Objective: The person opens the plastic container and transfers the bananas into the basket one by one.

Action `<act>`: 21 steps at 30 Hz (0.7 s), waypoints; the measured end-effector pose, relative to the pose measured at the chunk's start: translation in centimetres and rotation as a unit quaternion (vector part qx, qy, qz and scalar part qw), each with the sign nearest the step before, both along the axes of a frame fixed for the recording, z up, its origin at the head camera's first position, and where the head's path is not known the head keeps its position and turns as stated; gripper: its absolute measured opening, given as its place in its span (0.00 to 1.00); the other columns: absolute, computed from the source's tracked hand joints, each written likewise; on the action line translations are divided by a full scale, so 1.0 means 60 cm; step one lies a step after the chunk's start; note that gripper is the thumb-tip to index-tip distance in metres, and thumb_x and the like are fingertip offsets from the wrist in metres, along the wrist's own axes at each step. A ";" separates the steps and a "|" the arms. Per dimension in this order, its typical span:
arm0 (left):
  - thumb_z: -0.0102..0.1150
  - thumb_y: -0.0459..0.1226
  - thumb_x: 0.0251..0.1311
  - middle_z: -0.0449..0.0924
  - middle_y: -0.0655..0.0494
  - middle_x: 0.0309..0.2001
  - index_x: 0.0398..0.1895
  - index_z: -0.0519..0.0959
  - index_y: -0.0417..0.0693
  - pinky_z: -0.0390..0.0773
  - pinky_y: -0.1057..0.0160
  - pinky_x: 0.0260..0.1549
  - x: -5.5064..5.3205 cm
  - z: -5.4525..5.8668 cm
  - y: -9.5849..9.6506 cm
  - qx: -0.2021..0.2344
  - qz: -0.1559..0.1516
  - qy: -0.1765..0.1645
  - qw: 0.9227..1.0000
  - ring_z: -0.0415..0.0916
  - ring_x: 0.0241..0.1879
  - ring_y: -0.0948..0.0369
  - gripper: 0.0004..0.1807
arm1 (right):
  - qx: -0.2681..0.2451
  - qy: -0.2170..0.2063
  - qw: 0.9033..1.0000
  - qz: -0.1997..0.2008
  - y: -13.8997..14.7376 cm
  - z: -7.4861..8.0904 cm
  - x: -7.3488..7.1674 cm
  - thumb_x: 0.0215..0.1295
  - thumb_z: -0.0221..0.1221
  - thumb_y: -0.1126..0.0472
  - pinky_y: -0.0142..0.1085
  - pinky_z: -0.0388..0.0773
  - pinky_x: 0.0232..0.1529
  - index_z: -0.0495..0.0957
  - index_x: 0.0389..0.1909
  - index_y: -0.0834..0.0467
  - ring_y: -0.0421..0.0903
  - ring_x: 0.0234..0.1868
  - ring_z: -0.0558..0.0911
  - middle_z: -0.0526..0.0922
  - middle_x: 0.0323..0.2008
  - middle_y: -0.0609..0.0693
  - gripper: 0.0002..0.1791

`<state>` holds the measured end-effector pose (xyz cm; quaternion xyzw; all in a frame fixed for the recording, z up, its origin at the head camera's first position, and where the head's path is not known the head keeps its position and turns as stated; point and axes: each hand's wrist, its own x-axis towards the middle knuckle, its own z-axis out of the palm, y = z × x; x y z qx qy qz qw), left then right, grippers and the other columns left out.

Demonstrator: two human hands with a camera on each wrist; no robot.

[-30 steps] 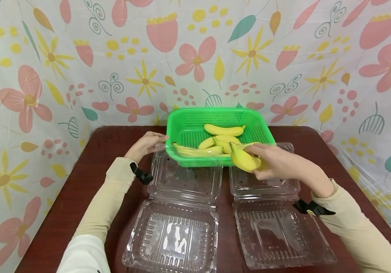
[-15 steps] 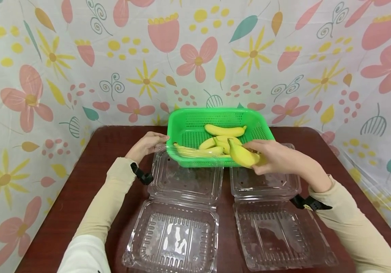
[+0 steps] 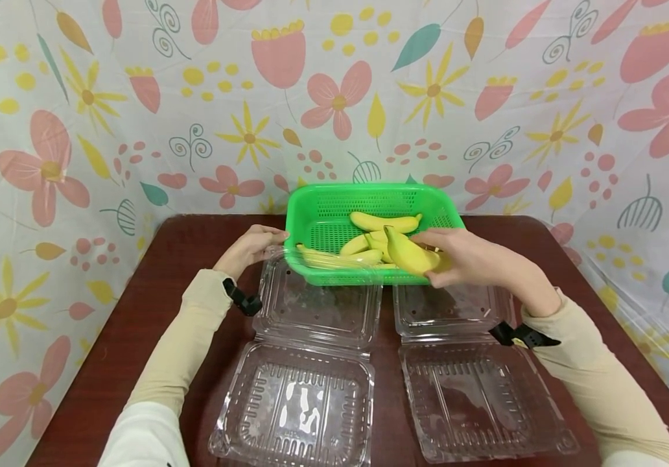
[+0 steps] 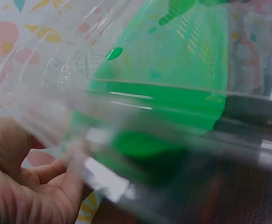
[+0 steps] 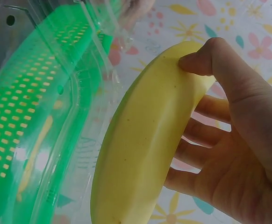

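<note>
My right hand (image 3: 474, 259) holds a yellow banana (image 5: 140, 135), its thumb pressed on one side and the fingers round the other. In the head view this banana hangs over the front right rim of a green perforated basket (image 3: 293, 220), stem pointing up. Several more bananas (image 3: 384, 223) lie inside the basket. At the basket's left side, my left hand (image 3: 249, 250) grips the rim with its fingertips. The left wrist view shows this hand (image 4: 33, 182) partly through clear plastic, with the fingertips blurred at the green rim.
Two clear plastic clamshell boxes stand lid-up side by side on the dark red table (image 3: 183, 240): the left box (image 3: 299, 402) and the right box (image 3: 480, 402). Their raised lids (image 3: 317, 305) reach the basket's front. A flowered cloth (image 3: 334, 97) hangs behind the table.
My right hand has moved slightly up and away from me with the banana, from over the right lid toward the basket's front right rim. My left hand has stayed in place.
</note>
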<state>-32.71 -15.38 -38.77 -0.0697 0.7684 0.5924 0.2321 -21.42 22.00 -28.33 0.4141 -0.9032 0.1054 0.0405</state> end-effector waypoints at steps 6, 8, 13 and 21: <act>0.51 0.41 0.64 0.68 0.49 0.61 0.62 0.69 0.46 0.69 0.72 0.28 0.000 -0.001 0.000 0.010 0.001 0.000 1.000 0.70 0.38 0.68 0.23 | -0.003 0.007 1.000 0.008 -0.010 0.009 -0.013 0.41 0.63 0.62 0.28 0.66 0.30 0.75 0.50 0.56 0.38 0.32 0.69 0.76 0.34 0.43 0.28; 0.51 0.41 0.64 0.68 0.49 0.61 0.62 0.68 0.46 0.67 0.71 0.26 0.001 -0.002 -0.001 0.012 -0.001 -0.002 1.000 0.69 0.36 0.68 0.23 | -0.003 0.003 1.000 0.013 -0.015 0.011 -0.018 0.40 0.62 0.63 0.27 0.66 0.30 0.75 0.48 0.56 0.37 0.31 0.68 0.75 0.33 0.43 0.26; 0.52 0.43 0.64 0.69 0.51 0.61 0.61 0.69 0.47 0.65 0.71 0.22 0.002 0.000 -0.002 0.001 -0.004 -0.001 1.000 0.69 0.30 0.71 0.23 | 0.002 -0.008 1.000 0.016 -0.023 0.019 -0.034 0.42 0.62 0.64 0.29 0.67 0.30 0.75 0.48 0.58 0.39 0.31 0.69 0.77 0.34 0.46 0.25; 0.52 0.42 0.63 0.71 0.50 0.58 0.60 0.70 0.46 0.70 0.74 0.22 0.001 -0.001 0.000 0.009 0.002 0.001 1.000 0.74 0.29 0.71 0.23 | 0.006 -0.006 1.000 0.011 -0.035 0.035 -0.063 0.44 0.62 0.63 0.32 0.67 0.31 0.75 0.52 0.61 0.41 0.32 0.70 0.79 0.37 0.49 0.28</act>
